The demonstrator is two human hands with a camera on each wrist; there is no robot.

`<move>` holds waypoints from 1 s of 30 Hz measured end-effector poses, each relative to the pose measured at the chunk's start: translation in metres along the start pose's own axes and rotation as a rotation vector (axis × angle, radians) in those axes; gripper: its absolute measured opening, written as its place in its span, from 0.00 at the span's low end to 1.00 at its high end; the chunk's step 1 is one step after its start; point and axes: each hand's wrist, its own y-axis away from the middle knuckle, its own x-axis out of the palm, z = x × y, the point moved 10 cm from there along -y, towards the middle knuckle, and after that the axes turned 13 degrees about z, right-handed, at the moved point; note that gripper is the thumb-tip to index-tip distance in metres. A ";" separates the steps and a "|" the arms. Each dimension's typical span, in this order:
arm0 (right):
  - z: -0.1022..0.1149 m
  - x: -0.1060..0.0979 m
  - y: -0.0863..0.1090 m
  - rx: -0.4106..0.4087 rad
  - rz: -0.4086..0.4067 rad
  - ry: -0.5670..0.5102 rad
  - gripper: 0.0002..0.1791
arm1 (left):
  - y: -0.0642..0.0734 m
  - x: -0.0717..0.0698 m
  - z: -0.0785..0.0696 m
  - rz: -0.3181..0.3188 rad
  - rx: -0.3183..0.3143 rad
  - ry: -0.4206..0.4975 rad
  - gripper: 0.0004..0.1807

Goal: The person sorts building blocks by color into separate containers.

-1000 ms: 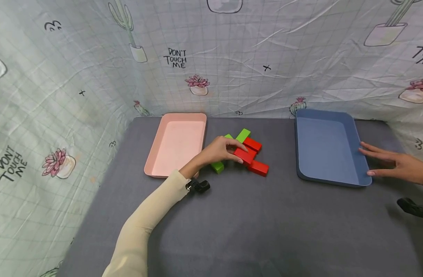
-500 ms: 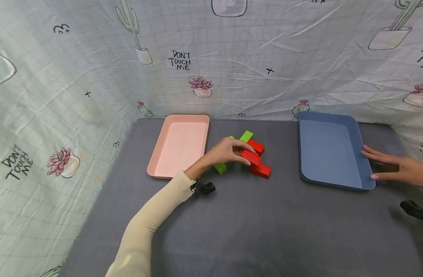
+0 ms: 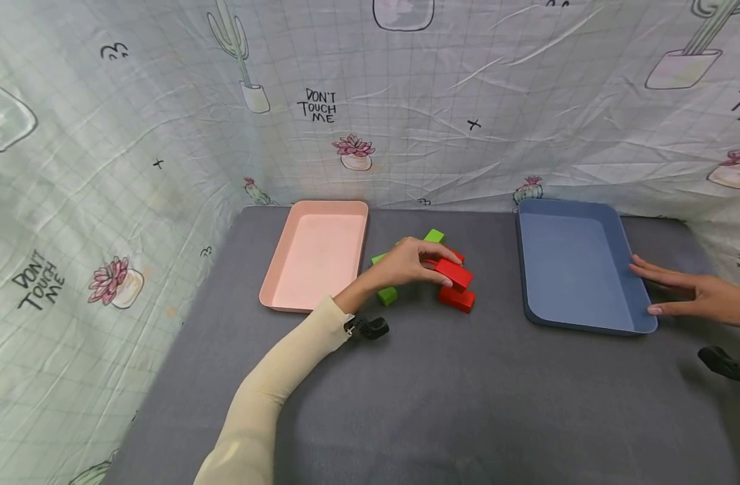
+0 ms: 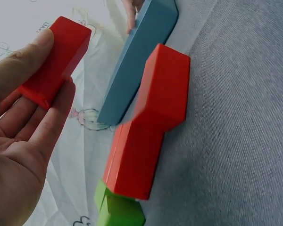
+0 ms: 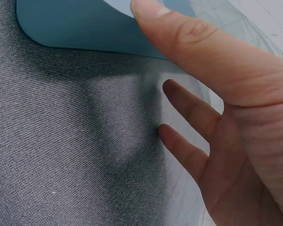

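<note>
The left hand (image 3: 406, 263), pinching a red rectangular block (image 3: 454, 274), risked dropping it if grip slackened; the outstretched right hand (image 3: 703, 294) touched a shallow blue tray (image 3: 578, 269).

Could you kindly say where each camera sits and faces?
Head: head-worn, facing forward and down toward a shallow rectangular pink tray and shallow rectangular blue tray; left hand, right hand, cream sleeve show.
Left wrist: wrist-worn, facing red rectangular blocks; left hand and right fingers show.
Right wrist: wrist-worn, facing grey tabletop and blue tray; right hand shows.
Wrist views share that tray.
</note>
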 end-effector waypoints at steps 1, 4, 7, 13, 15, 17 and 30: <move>0.000 0.000 0.000 0.000 0.002 -0.003 0.48 | -0.001 0.001 -0.001 0.002 0.005 0.009 0.20; -0.001 0.001 0.001 0.010 0.007 -0.005 0.48 | -0.003 0.003 -0.004 0.004 0.023 0.033 0.20; -0.001 0.002 0.001 0.017 0.012 -0.008 0.49 | -0.006 0.005 -0.007 -0.003 0.040 0.053 0.21; 0.000 0.002 0.000 -0.002 0.016 -0.030 0.50 | -0.013 0.007 -0.014 -0.011 0.073 0.051 0.21; -0.001 0.003 0.001 0.001 0.018 -0.022 0.50 | -0.016 0.007 -0.016 -0.015 0.079 0.039 0.21; -0.001 0.003 0.001 0.004 0.020 -0.011 0.49 | -0.018 0.007 -0.018 -0.021 0.083 0.022 0.21; -0.002 0.000 0.000 0.006 0.023 0.010 0.48 | -0.029 0.011 -0.017 -0.034 0.029 0.016 0.22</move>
